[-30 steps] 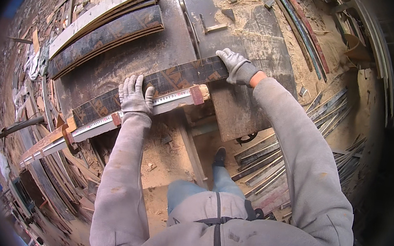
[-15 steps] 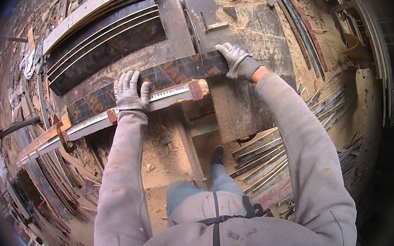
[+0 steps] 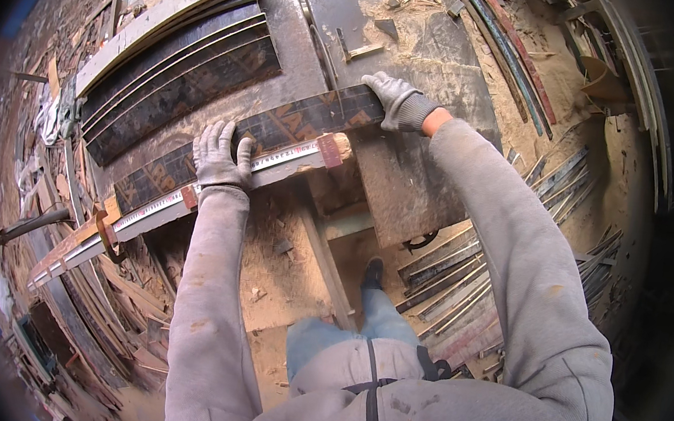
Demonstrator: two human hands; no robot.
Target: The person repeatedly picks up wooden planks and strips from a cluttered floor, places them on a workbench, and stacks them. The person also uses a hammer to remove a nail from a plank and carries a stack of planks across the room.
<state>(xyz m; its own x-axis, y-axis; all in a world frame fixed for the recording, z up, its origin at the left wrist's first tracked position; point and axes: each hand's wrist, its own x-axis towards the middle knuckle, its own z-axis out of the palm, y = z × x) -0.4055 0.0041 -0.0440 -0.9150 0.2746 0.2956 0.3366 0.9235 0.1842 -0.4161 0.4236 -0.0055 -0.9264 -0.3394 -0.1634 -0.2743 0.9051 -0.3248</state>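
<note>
A long dark plywood strip (image 3: 280, 123) with orange printing lies slantwise across the worktable (image 3: 414, 188). My left hand (image 3: 223, 154), in a grey glove, rests flat on it with fingers spread and thumb out. At the strip's right end, my right hand (image 3: 397, 103), gloved too, has its fingers closed around the far corner. Along the near side of the strip runs a wooden rail (image 3: 274, 177) with a white measuring scale (image 3: 298, 154) on top. Reddish-brown pieces sit on this rail, one at its right end. The strip's underside is hidden.
Several dark plywood strips (image 3: 194, 82) lie at the far left beside a pale board (image 3: 167, 21). Small offcuts (image 3: 365, 50) and sawdust are scattered on the tabletop. Thin wood strips (image 3: 457, 287) are piled at the right, more scrap (image 3: 84, 315) at the lower left.
The whole view has shifted slightly. Both hands keep about the same places on the plywood strip, and no clear movement of the strip shows.
</note>
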